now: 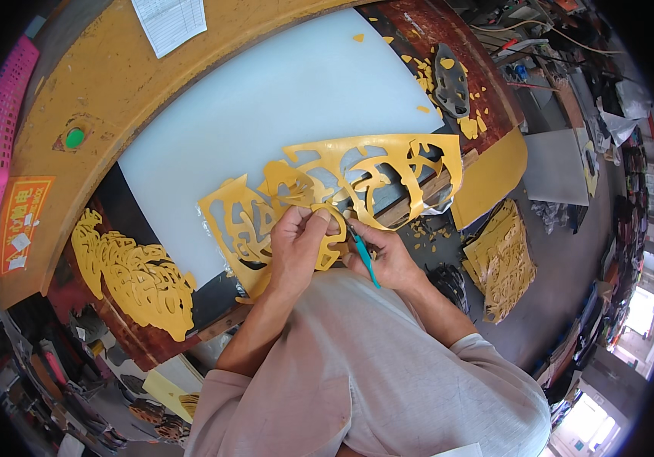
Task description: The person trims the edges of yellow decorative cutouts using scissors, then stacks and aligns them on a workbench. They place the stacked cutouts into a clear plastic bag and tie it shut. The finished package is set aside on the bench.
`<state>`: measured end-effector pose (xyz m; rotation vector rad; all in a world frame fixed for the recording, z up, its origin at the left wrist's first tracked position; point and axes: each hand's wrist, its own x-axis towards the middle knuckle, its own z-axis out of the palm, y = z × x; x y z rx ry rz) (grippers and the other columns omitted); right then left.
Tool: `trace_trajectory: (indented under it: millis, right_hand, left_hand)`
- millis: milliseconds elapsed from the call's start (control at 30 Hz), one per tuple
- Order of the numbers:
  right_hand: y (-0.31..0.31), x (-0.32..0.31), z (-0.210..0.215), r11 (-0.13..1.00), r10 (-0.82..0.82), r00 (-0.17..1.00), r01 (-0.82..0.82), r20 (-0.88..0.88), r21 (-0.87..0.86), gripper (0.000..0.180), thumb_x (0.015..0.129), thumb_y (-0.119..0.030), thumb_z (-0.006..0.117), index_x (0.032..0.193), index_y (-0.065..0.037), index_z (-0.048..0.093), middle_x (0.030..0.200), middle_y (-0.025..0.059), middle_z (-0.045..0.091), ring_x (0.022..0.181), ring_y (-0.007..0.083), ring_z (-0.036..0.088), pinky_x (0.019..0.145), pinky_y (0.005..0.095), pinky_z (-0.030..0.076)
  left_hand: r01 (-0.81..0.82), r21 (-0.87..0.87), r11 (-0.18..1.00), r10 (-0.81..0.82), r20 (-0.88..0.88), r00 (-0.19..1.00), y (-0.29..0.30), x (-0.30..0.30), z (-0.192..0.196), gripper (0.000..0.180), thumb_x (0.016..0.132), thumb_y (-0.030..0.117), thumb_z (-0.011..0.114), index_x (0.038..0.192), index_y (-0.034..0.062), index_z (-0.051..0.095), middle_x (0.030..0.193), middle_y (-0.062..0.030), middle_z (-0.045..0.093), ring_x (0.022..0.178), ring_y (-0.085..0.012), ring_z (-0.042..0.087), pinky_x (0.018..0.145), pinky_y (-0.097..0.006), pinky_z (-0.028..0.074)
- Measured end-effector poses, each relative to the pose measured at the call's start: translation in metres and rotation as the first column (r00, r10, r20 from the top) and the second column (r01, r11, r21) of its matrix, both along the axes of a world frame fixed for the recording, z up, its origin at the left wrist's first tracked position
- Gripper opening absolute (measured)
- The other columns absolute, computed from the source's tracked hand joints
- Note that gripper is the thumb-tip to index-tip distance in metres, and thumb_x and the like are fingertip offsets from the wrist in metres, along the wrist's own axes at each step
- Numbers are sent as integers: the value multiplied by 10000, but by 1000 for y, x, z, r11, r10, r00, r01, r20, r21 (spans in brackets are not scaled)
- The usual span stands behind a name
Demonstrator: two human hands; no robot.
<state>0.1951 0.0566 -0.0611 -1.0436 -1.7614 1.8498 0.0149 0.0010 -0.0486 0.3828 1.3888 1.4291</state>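
Left hand [295, 247] and right hand [389, 259] — both curled — nearly meet.

Top edge clips that white rectangular paper sheet [170, 26], and we can't discern the tip on this slim teal-handled tool [364, 261]!

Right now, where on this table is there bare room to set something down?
The white board, between the holey yellow sheet and the curved yellow beam. It's crowded at left, with piled yellow pieces, and far right, with scraps around a grey plate.
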Motion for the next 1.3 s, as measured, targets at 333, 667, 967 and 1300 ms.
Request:
trace_trajectory:
  millis: [333, 667, 967, 1300]
  right_hand:
    - [0, 1, 2, 998, 7, 999, -9, 34, 67, 517, 878, 11, 720, 1389, 29, 651, 892, -1, 679, 772, 41, 585, 711, 228, 527]
    - [6, 2, 14, 997, 70, 987, -72, 143, 11, 528, 890, -25, 735, 1411, 3, 651, 842, -29, 642, 764, 30, 546, 722, 222, 513]
    - [12, 11, 13, 980, 134, 981, -111, 138, -164, 601, 903, 6, 740, 1488, -23, 604, 1007, -10, 689, 912, 63, 627, 831, 267, 553]
    - [11, 12, 13, 992, 100, 988, -89, 118, -94, 540, 878, 4, 728, 1413, -26, 664, 825, -71, 571, 746, 21, 505, 657, 213, 457]
  left_hand:
    - [-19, -10, 1000, 19, 6, 1000, 1, 1, 1, 151, 1035, 151, 677, 962, 19, 664, 886, -58, 725, 834, -104, 638, 800, -283, 517]
    - [-19, -21, 1000, 20, 42, 999, 0, -2, -3, 136, 1020, 129, 670, 959, 8, 660, 850, -47, 695, 757, -88, 618, 679, -264, 523]
    - [36, -76, 996, -28, 107, 994, 1, -7, 1, 112, 969, 104, 679, 950, -5, 663, 829, -47, 678, 742, -85, 616, 600, -266, 526]
    - [44, -84, 996, -34, 123, 992, 1, -7, 0, 114, 976, 108, 679, 953, -3, 672, 832, -42, 681, 741, -84, 616, 642, -263, 526]
